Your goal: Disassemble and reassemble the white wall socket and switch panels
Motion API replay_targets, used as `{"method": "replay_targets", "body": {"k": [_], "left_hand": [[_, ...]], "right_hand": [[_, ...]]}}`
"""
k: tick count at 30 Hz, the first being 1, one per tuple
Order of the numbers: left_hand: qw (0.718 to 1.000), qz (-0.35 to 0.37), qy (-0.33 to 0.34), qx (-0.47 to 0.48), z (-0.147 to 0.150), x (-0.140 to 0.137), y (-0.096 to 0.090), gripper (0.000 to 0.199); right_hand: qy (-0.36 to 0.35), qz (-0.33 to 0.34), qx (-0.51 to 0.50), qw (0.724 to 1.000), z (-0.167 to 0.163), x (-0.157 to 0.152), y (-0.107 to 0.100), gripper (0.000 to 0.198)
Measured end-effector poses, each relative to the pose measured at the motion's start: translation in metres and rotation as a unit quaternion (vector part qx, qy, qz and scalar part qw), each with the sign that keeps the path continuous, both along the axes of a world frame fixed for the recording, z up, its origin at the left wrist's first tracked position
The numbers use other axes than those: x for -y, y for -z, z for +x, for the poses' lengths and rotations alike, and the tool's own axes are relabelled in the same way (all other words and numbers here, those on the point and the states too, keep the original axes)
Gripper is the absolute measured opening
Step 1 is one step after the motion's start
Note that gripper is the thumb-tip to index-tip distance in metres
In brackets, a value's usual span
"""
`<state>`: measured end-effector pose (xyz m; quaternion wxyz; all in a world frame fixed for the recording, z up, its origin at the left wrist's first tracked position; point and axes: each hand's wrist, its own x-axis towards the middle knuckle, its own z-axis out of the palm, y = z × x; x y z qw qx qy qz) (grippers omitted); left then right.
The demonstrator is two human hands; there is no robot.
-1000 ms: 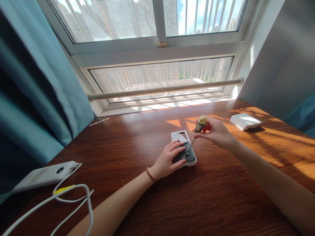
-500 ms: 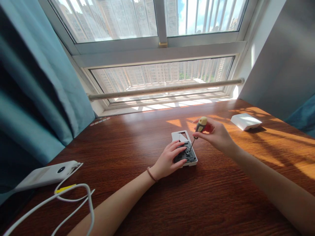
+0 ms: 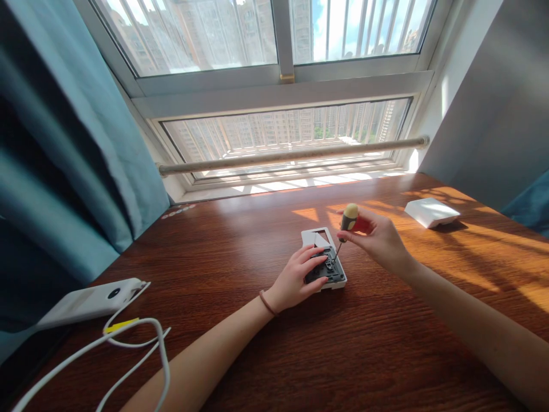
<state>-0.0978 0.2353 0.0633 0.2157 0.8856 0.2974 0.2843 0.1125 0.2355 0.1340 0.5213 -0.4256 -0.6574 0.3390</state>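
A small white-cased device [image 3: 338, 273] with a dark grey inner panel lies flat on the wooden table. Across its left side rests my left hand [image 3: 295, 273], fingers apart and pressed lightly on the panel. Closed around the yellow and dark grey handle of a screwdriver [image 3: 349, 218] is my right hand [image 3: 374, 232]. The screwdriver stands nearly upright, leaning a little, and its thin metal shaft reaches down to the right part of the panel. Whether the tip sits in a screw is too small to tell. My left palm and fingers hide part of the panel.
A white box-like cover [image 3: 432, 212] lies at the right on the brown table [image 3: 240, 252]. At the left are a white power bank-like device [image 3: 90, 302] and a looped white cable [image 3: 160, 349] with a yellow tag [image 3: 122, 325]. A blue curtain [image 3: 81, 149] hangs beside the window.
The whole view has shifted slightly, so things appear a little further right. The screwdriver handle looks a bit more upright and turned; its tip remains at the panel.
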Motion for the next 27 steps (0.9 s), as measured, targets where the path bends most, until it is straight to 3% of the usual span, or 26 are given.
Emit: {"method": "replay_targets", "body": {"k": [4, 9, 13, 18, 22, 27], "left_hand": [[1.0, 0.004, 0.006, 0.002, -0.001, -0.001, 0.001, 0.042], [1.0, 0.008, 0.007, 0.006, -0.001, -0.001, 0.003, 0.043], [1.0, 0.009, 0.009, 0.008, -0.001, -0.001, 0.002, 0.042], [1.0, 0.011, 0.012, 0.008, 0.0, -0.002, 0.003, 0.043], [1.0, 0.01, 0.012, 0.006, 0.0, -0.002, 0.003, 0.042], [1.0, 0.011, 0.014, 0.011, 0.0, -0.002, 0.003, 0.042]], "right_hand": [[-0.044, 0.026, -0.023, 0.998, -0.001, 0.001, -0.004, 0.027], [0.047, 0.05, -0.041, 0.997, -0.004, -0.003, 0.006, 0.02], [0.084, 0.041, 0.011, 0.996, 0.004, -0.006, 0.001, 0.024], [-0.001, -0.012, -0.009, 1.0, 0.011, 0.0, -0.014, 0.053], [-0.06, 0.004, -0.07, 0.996, 0.006, 0.001, -0.009, 0.031], [0.007, 0.025, -0.055, 0.998, 0.004, -0.004, 0.0, 0.031]]}}
